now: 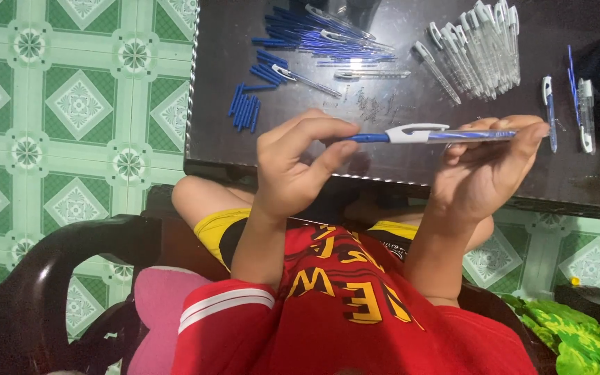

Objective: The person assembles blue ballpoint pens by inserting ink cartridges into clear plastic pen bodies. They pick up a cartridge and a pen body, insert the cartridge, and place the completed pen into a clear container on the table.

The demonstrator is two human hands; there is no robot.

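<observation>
Both hands, left hand (300, 163) and right hand (484, 170), apparently pinch one blue-white pen (439, 134).

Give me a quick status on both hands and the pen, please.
Left hand pinching blue end cap. Right hand gripping pen barrel, level over table. Nothing in the way.

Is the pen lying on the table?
No, both hands, left hand and right hand, hold the pen up above the dark table.
</observation>
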